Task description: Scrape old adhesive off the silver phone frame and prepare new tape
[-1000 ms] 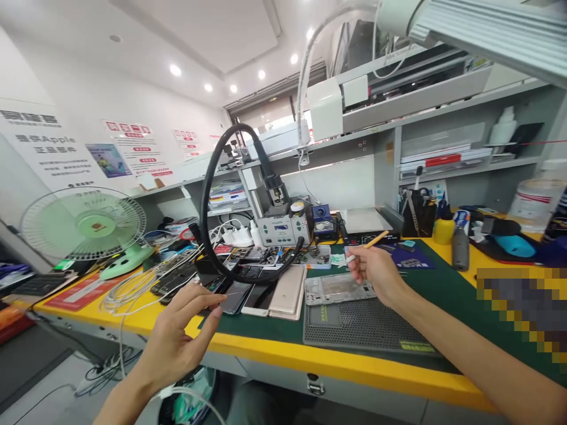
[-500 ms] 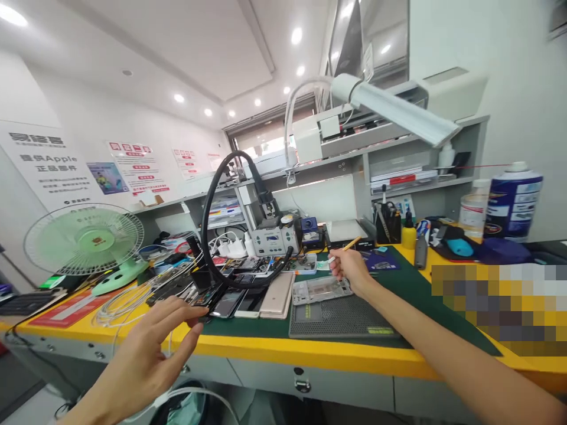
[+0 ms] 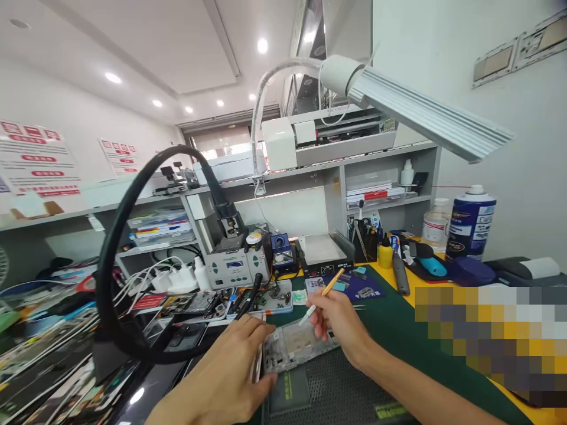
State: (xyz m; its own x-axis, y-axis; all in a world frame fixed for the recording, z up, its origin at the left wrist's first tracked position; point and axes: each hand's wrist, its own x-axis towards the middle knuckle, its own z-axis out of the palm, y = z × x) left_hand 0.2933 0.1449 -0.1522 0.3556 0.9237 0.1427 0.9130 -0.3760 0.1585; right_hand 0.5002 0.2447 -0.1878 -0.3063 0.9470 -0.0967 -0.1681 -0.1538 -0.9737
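A bare, greyish phone frame (image 3: pixel 295 344) lies on a dark perforated mat (image 3: pixel 336 383). My left hand (image 3: pixel 234 369) is at the frame's left end, thumb at the lower corner and fingers at the upper one, gripping it across its width. Pinched in my right hand (image 3: pixel 339 321) is a thin tool with a yellow handle (image 3: pixel 333 282) and a whitish end. That end points down at the frame; whether it touches is unclear. Left of my left hand, several phones (image 3: pixel 153 378) lie partly behind the wrist.
A black hose (image 3: pixel 106 254) loops up from the grey rework station (image 3: pixel 234 268). Overhead hangs a white lamp (image 3: pixel 434 112). A parts tray (image 3: pixel 286 302) sits behind the frame. At right stand a yellow bottle (image 3: pixel 385 254) and a blue spray can (image 3: pixel 472 224).
My left hand has moved right, from beside the phones to the phone frame's left end. My right hand still holds the tool over the frame. The view has swung right and closer.
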